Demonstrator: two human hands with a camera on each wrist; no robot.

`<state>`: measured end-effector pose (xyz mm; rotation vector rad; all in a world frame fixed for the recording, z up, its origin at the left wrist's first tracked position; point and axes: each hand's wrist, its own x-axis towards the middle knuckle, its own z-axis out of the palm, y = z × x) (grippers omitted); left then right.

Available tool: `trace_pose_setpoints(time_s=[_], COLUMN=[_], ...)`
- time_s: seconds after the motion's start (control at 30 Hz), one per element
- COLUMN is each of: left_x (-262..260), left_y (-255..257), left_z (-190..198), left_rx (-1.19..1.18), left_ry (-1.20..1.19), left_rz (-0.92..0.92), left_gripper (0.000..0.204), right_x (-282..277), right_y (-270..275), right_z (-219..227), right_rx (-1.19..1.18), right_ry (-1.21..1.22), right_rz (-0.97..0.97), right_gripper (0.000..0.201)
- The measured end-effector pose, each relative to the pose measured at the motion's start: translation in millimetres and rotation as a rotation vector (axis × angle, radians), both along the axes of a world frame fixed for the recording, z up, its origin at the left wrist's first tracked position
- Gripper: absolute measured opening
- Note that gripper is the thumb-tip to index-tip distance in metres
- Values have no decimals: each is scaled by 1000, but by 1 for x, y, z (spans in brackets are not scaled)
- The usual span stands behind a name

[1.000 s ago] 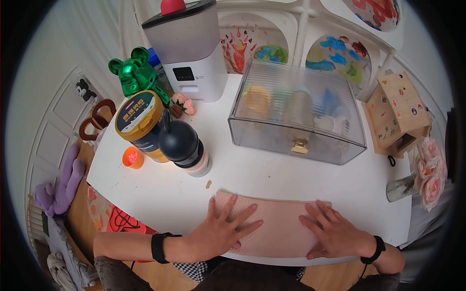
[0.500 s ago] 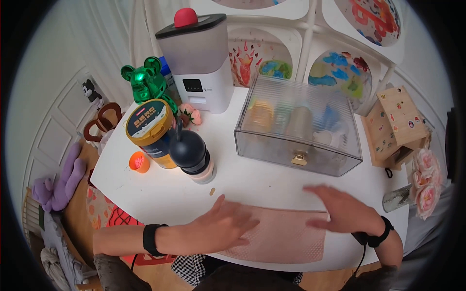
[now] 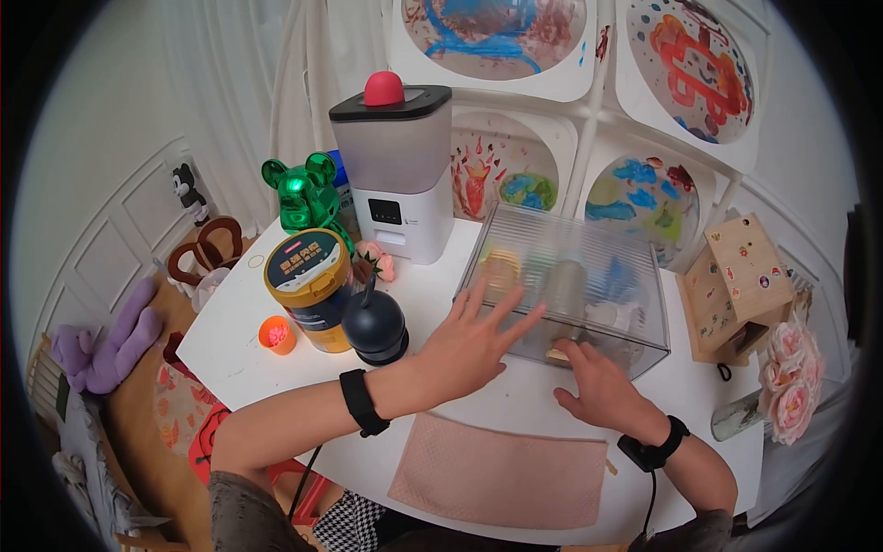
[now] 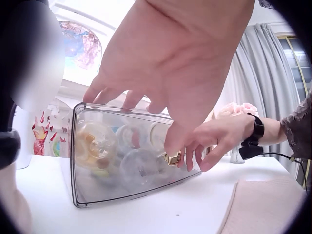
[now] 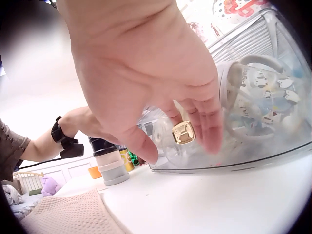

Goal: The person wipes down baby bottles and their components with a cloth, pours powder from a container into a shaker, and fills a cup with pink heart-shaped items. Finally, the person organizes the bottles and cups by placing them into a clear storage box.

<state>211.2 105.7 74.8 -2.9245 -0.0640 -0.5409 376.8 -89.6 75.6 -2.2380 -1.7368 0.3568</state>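
Observation:
A clear ribbed storage box (image 3: 501, 230) stands on the white table, with bottles and cups showing through its walls. My left hand (image 3: 452, 361) spreads its fingers over the top front edge, left of the clasp. At the front wall my right hand (image 3: 609, 394) reaches in, its fingertips right at the gold clasp (image 5: 184, 132) and its thumb held apart from the fingers. In the left wrist view the clasp shows beside those fingertips. Nearer me, a pink textured cloth (image 3: 501, 474) lies flat on the table.
Left of the box stand a dark round-topped container (image 3: 375, 327), a yellow-lidded tub (image 3: 317, 290), an orange cup (image 3: 277, 335) and a white dispenser (image 3: 405, 216). To the right are a wooden house (image 3: 750, 267) and a vase (image 3: 736, 419) of pink roses.
Both hands have lifted off the pink cloth and moved forward to the front of the clear box. The head view has tilted upward, showing more of the wall behind.

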Motion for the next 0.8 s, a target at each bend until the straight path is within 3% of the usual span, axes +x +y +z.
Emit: trace_pose_setpoints(time_s=[0.3,0.4,0.43,0.5,0.57,0.6,0.67,0.8], left_x=[1,5,8,15,30,40,51,55], left_y=[0,-2,0,5,10,14,18,8], left_z=[3,-3,-2,14,48,44,30,31], left_rx=[12,69,-7,-83,-371,-369,-489,-338], left_ry=[134,79,90,106,459,449,210,322], left_rz=[6,30,-31,-65,-97,-79,-217,-51], left_gripper=[90,86,78,70,52,52,41,40], right_x=[8,2,4,4,-8,-10,-2,-2], right_y=[-8,-11,-10,-10,-1,3,11,19], right_z=[5,22,19,10,15,18,11,-2], right_rx=[-22,-117,-125,27,-1,-27,-29,-52], right_ry=[124,245,243,-107,-159,-224,-222,-293], right_rz=[34,-47,8,113,88,34,55,2], right_gripper=[61,63,63,59,53,47,41,29])
